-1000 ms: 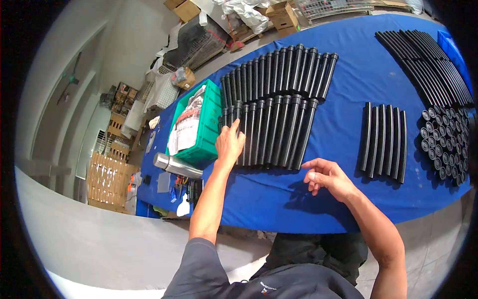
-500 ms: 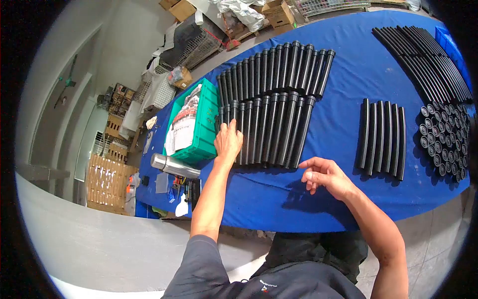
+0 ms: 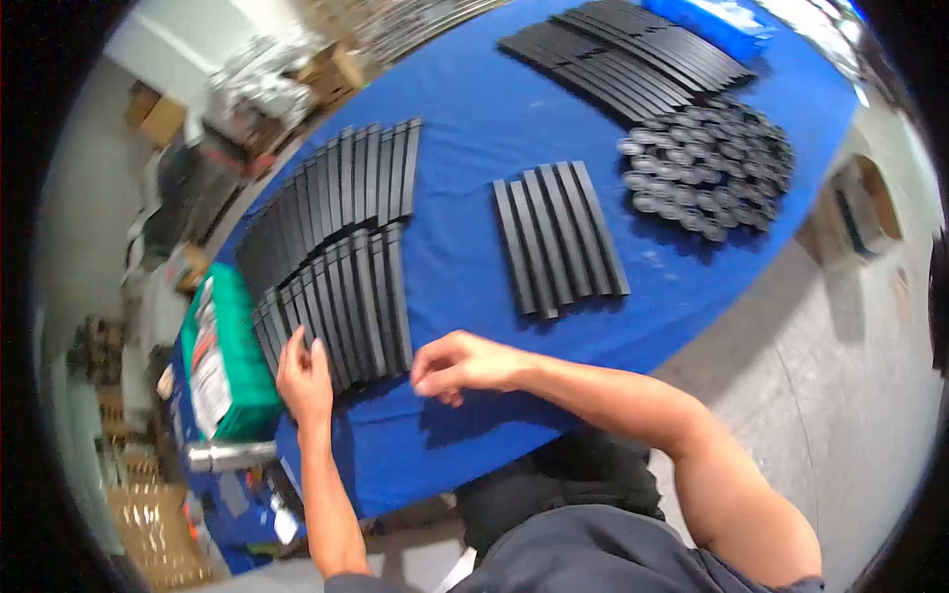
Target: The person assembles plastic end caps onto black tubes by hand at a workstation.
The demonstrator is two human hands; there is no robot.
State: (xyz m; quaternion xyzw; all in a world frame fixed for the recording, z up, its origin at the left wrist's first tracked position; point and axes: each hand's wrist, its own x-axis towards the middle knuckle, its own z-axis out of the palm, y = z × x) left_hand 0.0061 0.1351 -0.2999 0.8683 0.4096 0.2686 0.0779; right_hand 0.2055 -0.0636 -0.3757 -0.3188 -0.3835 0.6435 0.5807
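Two rows of capped black tubes lie side by side on the blue cloth, a front row (image 3: 346, 306) and a back row (image 3: 336, 183). My left hand (image 3: 305, 378) is over the near left end of the front row, its fingers a little apart and nothing seen in them. Just right of that row's near end is my right hand (image 3: 463, 364), with curled fingers above the cloth; whether it holds anything small is hidden. Farther right lie several uncapped black tubes (image 3: 561, 237).
A green crate (image 3: 259, 381) with papers and a metal flask (image 3: 229, 456) stand at the left. Round black caps (image 3: 707, 163) cluster at the right, beside many thin black tubes (image 3: 613, 59). A blue tray (image 3: 717, 25) sits behind, and a box (image 3: 868, 212) is on the floor.
The head view has swung to the right, so the table's contents sit farther left and are blurred. My left hand has drawn back from the tube caps toward the near ends.
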